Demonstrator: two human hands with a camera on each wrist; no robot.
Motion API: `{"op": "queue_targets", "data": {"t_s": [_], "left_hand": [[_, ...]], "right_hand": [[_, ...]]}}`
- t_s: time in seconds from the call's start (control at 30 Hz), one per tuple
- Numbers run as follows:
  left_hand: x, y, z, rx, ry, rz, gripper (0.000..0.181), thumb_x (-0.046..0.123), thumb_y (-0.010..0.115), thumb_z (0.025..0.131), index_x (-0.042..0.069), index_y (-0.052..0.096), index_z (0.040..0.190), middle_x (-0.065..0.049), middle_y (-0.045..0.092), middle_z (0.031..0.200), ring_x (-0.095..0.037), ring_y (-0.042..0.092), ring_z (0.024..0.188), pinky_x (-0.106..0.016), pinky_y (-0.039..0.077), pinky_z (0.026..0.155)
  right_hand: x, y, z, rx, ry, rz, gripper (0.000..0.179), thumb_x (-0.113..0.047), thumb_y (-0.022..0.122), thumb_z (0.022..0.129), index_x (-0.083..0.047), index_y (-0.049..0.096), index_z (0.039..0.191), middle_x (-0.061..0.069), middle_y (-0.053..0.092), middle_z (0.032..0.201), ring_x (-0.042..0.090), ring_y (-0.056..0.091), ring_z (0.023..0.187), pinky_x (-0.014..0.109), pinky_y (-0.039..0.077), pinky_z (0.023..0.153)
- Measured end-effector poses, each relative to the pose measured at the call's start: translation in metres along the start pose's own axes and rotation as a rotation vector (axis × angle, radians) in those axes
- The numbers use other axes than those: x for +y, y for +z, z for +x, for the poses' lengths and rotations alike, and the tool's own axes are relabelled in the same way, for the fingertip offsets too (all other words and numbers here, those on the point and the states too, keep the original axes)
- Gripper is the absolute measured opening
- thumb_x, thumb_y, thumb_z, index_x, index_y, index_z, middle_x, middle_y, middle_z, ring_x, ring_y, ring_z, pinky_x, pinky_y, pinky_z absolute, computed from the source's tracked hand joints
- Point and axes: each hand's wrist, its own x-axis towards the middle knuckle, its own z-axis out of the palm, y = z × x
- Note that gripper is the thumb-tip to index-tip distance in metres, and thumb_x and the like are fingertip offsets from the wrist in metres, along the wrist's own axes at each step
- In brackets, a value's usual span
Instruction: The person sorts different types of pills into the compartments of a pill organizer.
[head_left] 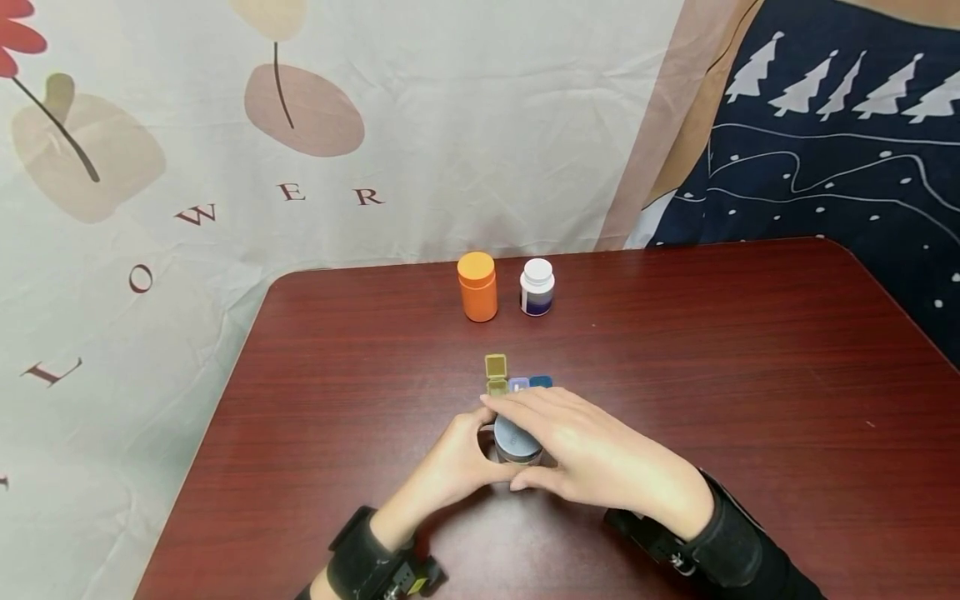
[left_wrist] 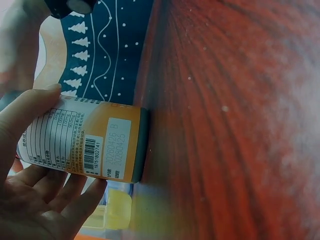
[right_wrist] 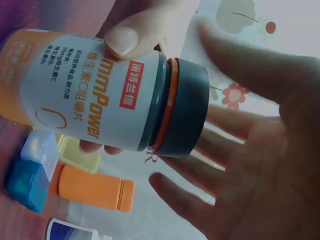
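A white-and-orange vitamin C bottle (right_wrist: 95, 90) with a dark grey cap (right_wrist: 187, 107) stands upright on the table. My left hand (head_left: 457, 462) grips its body, thumb on one side and fingers on the other, as the left wrist view shows around the label (left_wrist: 90, 140). Over the cap arches my right hand (head_left: 577, 442); its fingers extend past the far side, and its thumb is apart from the cap. An orange ring shows under the cap. Just beyond the hands lies a pill box with a yellow compartment (head_left: 496, 367), its lid raised, and lavender (head_left: 518, 384) and blue (head_left: 540, 382) ones.
Toward the back edge of the wooden table (head_left: 720, 350) stand an orange bottle (head_left: 478, 287) and, to its right, a smaller white bottle (head_left: 537, 287) with a dark label. Printed cloths (head_left: 465, 125) hang behind the table.
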Motion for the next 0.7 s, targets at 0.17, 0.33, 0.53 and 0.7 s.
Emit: {"op": "queue_targets", "data": {"t_s": [0.17,0.33,0.53,0.7], "left_hand": [[-0.002,0.0,0.001,-0.006,0.022,-0.022,0.063,0.008,0.095,0.084,-0.002,0.07,0.141,-0.016,0.078,0.133,-0.021,0.073,0.121,-0.024,0.055,0.108],[-0.008,-0.001,0.001,-0.002,0.106,-0.019,0.062,0.004,0.091,0.084,-0.003,0.069,0.142,-0.017,0.078,0.132,-0.02,0.074,0.119,-0.023,0.058,0.104],[-0.007,-0.002,0.001,-0.013,0.095,-0.032,0.063,0.005,0.091,0.086,-0.003,0.068,0.144,-0.018,0.077,0.135,-0.025,0.074,0.123,-0.023,0.057,0.104],[-0.001,-0.002,0.001,-0.025,0.044,-0.055,0.067,0.001,0.091,0.084,-0.005,0.066,0.145,-0.02,0.076,0.137,-0.024,0.073,0.123,-0.022,0.055,0.107]], "right_hand": [[-0.004,0.007,0.0,0.141,0.133,-0.211,0.087,-0.074,0.09,0.075,-0.006,0.068,0.124,-0.001,0.075,0.108,0.016,0.07,0.098,0.039,0.06,0.092],[-0.007,0.016,0.002,0.17,0.242,-0.374,0.089,-0.089,0.084,0.064,-0.011,0.057,0.099,-0.007,0.057,0.078,0.013,0.052,0.07,0.031,0.048,0.069],[-0.01,0.02,0.006,0.201,0.23,-0.416,0.08,-0.079,0.089,0.073,-0.01,0.058,0.098,-0.005,0.051,0.076,0.012,0.047,0.069,0.029,0.046,0.066],[-0.012,0.015,0.006,0.165,0.201,-0.375,0.066,-0.06,0.097,0.077,-0.009,0.065,0.104,-0.004,0.053,0.085,0.012,0.048,0.076,0.028,0.047,0.069]]}}
